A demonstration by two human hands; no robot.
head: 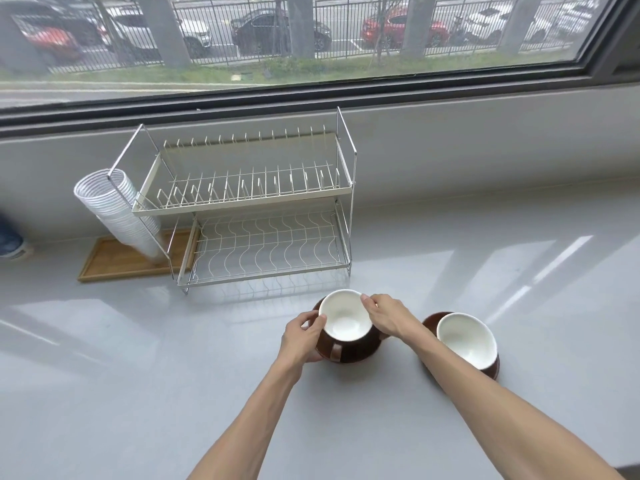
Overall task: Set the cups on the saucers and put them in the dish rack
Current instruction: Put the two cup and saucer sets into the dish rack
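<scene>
Grey counter [138, 393], wooden tray [114, 259], leaning stack of perhaps plastic cups [117, 209], window [311, 36]

A wide window [311, 39] with a dark frame ran above a pale grey ledge. Outside stood a black fence [346, 19], parked cars and grass. Daylight made bright patches on the glossy grey counter [104, 375].

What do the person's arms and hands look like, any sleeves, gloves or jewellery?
Both forearms are bare all the way to the bottom edge of the picture; no sleeves show. The left hand and right hand wear no gloves, and no rings, watch or wristband can be seen. No markings show on either arm.
</scene>
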